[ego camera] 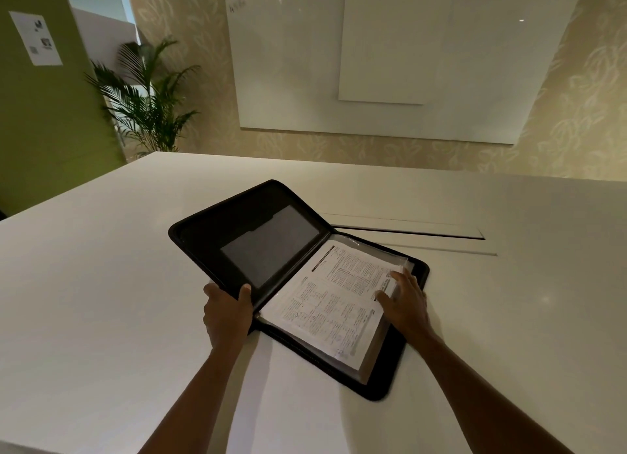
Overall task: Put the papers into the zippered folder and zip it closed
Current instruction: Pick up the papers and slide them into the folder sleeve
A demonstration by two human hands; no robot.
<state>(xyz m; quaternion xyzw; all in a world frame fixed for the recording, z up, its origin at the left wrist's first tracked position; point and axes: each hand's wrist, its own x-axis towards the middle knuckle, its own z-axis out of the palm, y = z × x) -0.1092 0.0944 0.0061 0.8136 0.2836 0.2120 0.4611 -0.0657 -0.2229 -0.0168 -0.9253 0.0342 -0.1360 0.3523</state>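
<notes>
A black zippered folder [251, 236] lies open on the white table [101, 284], its left cover raised at an angle. Printed papers [332, 301] rest on the folder's right half, over clear plastic sleeves. My left hand [227, 312] grips the near edge of the raised left cover, thumb on the inside. My right hand [405, 301] lies flat on the right edge of the papers, fingers spread, pressing them against the folder.
A recessed cable slot [407, 233] runs across the table just behind the folder. A potted palm [146, 97] stands past the table's far left corner. A white board [390, 63] hangs on the patterned wall behind.
</notes>
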